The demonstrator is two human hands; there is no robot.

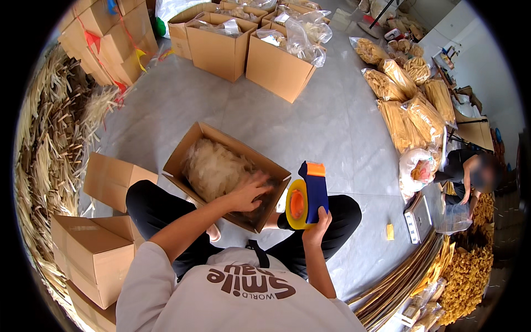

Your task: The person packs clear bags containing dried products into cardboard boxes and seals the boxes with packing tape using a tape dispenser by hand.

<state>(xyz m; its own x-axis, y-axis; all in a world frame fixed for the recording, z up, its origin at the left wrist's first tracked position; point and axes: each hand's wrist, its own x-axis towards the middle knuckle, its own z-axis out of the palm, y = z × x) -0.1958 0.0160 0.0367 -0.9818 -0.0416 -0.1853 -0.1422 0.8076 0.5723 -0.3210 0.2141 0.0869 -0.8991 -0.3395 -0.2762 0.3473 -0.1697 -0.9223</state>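
We see the left hand (250, 192), blurred, fingers loosely spread over a pale, wispy bundle (207, 166); we cannot tell whether they touch it. The right hand (315, 229) curls round the lower end of a blue-and-yellow tape dispenser (316, 191), raised just beside the brown carton (237, 146) that contains the bundle. Gripped by one end, the dispenser could twist or slip if that hold slackened; the bundle could snag on its tape if it dipped inside.
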